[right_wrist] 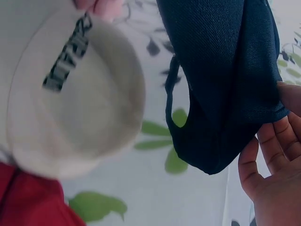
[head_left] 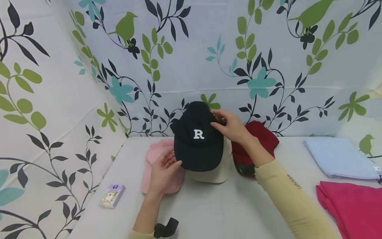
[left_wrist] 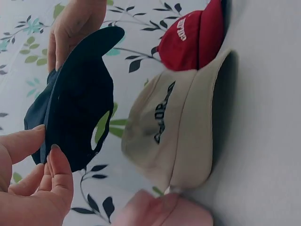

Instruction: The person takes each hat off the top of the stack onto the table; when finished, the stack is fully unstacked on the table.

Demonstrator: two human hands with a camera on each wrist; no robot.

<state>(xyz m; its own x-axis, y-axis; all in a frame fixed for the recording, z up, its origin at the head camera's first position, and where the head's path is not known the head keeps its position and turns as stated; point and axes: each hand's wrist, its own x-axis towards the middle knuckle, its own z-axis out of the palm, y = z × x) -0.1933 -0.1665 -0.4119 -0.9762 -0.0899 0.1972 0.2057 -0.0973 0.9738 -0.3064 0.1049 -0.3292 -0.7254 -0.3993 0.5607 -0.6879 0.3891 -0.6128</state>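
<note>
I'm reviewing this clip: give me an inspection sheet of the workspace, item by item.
Surface: white table, visible in front of the caps.
Job's things: navy cap with a white R, held up in front of a beige cap; pink cap and red cap on either side.
Clutter: small lilac packet at left; folded light blue cloth and bright pink cloth at right.
Hands: left hand pinches the navy cap's brim; right hand holds its crown.
Cables: nothing seen.
Surroundings: leaf-and-bird patterned backdrop behind and at left.
</note>
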